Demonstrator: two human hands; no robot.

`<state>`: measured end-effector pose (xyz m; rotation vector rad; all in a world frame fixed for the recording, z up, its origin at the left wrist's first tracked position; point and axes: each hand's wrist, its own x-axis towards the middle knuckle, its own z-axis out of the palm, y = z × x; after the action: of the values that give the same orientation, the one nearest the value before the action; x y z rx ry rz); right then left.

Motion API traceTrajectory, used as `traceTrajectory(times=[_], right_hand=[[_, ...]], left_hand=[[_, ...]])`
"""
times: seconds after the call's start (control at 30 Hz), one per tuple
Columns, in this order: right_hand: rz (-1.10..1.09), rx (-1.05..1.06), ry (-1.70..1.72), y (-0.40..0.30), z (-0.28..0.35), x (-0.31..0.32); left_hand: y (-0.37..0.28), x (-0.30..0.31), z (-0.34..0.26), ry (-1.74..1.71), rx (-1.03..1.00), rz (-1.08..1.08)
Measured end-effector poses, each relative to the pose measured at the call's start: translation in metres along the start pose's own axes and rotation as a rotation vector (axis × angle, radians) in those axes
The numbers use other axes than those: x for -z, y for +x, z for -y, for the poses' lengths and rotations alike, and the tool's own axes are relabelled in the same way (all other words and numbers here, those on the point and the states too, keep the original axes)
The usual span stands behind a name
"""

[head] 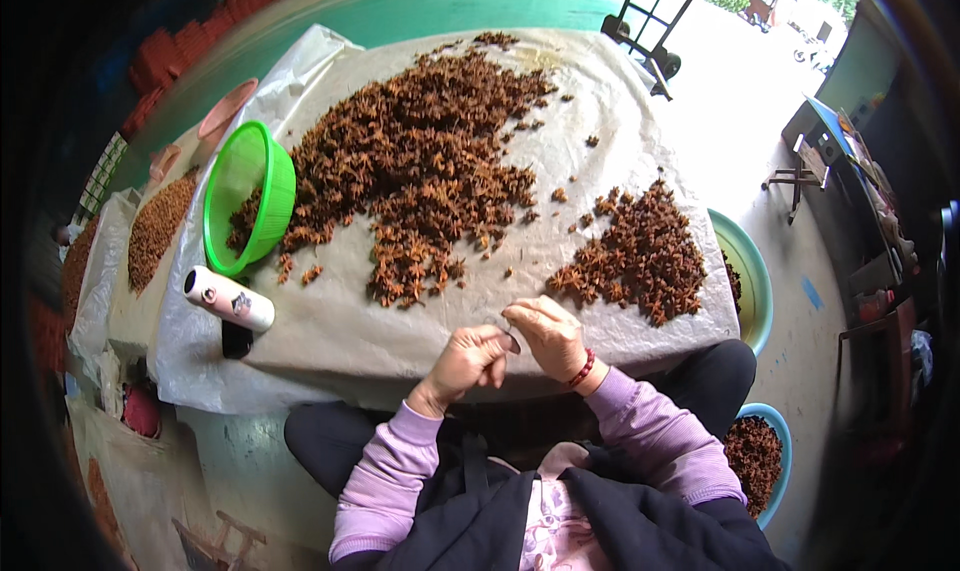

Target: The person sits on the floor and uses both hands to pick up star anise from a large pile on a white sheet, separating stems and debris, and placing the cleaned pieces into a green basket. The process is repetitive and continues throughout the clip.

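Observation:
Above the front edge of the cloth-covered table point(315, 346), my two hands are close together. In my left hand point(466, 361), thumb and forefinger pinch a small dark curved piece point(513, 343), too small to name surely. My right hand point(551, 334), with a red bead bracelet at its wrist, is bent just right of it, fingertips drawn together; whether they hold anything is hidden. A large heap of dried star anise point(420, 143) spreads over the table beyond my hands. A smaller star anise pile point(637, 256) lies to the right, near my right hand.
A green plastic basket point(287, 188) tilts against the large heap at left, some star anise inside. Before it lies a white printed bottle point(240, 304). Blue basins point(757, 286) of star anise stand on the floor at right. A hand truck point(660, 27) stands beyond the table.

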<state>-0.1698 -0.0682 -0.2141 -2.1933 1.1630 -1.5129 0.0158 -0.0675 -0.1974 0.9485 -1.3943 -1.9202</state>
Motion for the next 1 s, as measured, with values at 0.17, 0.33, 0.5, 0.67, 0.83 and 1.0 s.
traceTrajectory(times=[0.17,0.33,0.5,0.67,0.83,1.0], right_hand=[[-0.036,0.022,-0.328,-0.008,-0.066,0.036],[0.174,-0.023,-0.757,0.036,-0.060,0.021],[0.388,0.217,-0.461,0.063,-0.060,-0.080],[0.454,-0.089,-0.317,0.039,-0.076,-0.065],[0.412,-0.149,-0.200,0.015,-0.069,-0.020],[0.403,0.056,-0.453,0.004,-0.066,-0.017]], left_hand=[[-0.015,-0.003,-0.027,-0.138,-0.008,0.279],[-0.007,0.020,0.008,0.792,-0.455,-0.196],[0.033,0.061,0.019,1.493,-0.041,-0.745],[0.014,0.025,0.037,1.453,-0.265,-0.601],[0.022,0.075,0.020,1.360,-0.436,-0.844],[0.058,0.129,0.002,1.787,-0.380,-0.887]])
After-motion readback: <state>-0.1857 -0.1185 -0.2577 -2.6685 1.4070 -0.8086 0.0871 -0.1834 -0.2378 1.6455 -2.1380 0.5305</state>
